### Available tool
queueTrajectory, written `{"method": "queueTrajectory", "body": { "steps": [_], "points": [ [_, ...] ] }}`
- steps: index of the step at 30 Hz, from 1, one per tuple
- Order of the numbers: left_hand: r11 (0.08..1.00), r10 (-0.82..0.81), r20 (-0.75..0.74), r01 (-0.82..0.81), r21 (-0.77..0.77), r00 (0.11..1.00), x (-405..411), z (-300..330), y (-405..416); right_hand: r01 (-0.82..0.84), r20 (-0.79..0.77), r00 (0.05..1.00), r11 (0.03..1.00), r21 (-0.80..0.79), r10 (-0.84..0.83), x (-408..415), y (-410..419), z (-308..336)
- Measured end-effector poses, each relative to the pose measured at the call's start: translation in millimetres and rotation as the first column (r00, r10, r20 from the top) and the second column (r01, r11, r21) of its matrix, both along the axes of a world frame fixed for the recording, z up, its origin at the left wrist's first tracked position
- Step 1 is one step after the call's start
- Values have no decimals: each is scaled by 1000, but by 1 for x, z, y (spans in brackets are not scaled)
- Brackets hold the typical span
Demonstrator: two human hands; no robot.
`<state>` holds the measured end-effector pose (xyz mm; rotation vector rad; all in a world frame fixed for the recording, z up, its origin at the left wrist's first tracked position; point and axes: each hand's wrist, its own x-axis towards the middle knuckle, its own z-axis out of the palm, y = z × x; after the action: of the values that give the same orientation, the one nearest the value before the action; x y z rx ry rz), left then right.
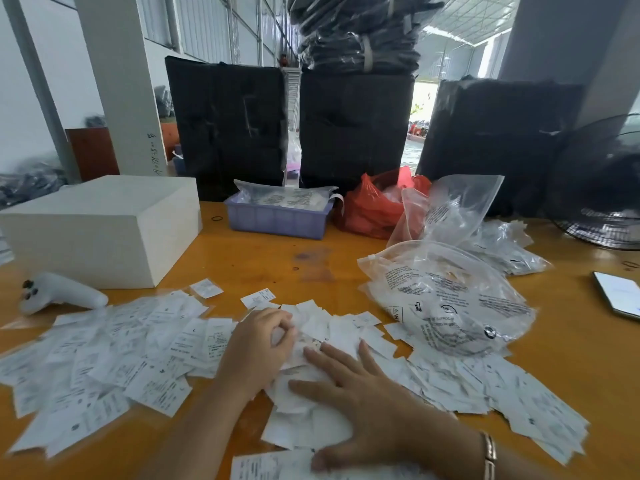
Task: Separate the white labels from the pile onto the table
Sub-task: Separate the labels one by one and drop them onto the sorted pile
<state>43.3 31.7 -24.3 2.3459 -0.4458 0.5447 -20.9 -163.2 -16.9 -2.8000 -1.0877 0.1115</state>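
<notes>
Fingers (325, 358) of the right hand (367, 400) lie straight and spread, pressing the pile of white labels (311, 341) near the table's (263, 258) front edge. Left hand (259, 344) curls into it; fingertips hidden, grip unclear.

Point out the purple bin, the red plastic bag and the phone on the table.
purple bin (277, 221): head view, on its front wall.
red plastic bag (367, 206): head view, on its bulging left side.
phone (618, 294): head view, on its lit screen.

Left hand (258, 344) with fingers (285, 329) curled inward; right hand (367, 407) flat, fingers spread.
</notes>
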Motion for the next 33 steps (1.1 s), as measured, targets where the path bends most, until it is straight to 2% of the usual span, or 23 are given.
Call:
{"method": "queueTrajectory", "body": {
  "steps": [10, 17, 20, 23, 33],
  "points": [
    [1000, 15, 36, -15, 16, 999, 0, 0, 0, 113, 57, 992, 993, -26, -111, 33, 2, -2],
    [999, 46, 43, -45, -20, 998, -2, 3, 0, 122, 130, 985, 989, -80, -111, 43, 1, 16],
    [995, 93, 33, -92, -23, 995, -1, 2, 0, 67, 68, 995, 997, 43, -70, 28, 6, 10],
    [995, 96, 44, -95, -31, 994, -1, 1, 0, -17, 50, 999, 999, -46, 20, 15, 11, -6],
    [993, 86, 21, -84, -84, 996, -2, 0, 0, 140, 103, 985, 990, -7, -139, 38, 10, 8]
  ]
}}
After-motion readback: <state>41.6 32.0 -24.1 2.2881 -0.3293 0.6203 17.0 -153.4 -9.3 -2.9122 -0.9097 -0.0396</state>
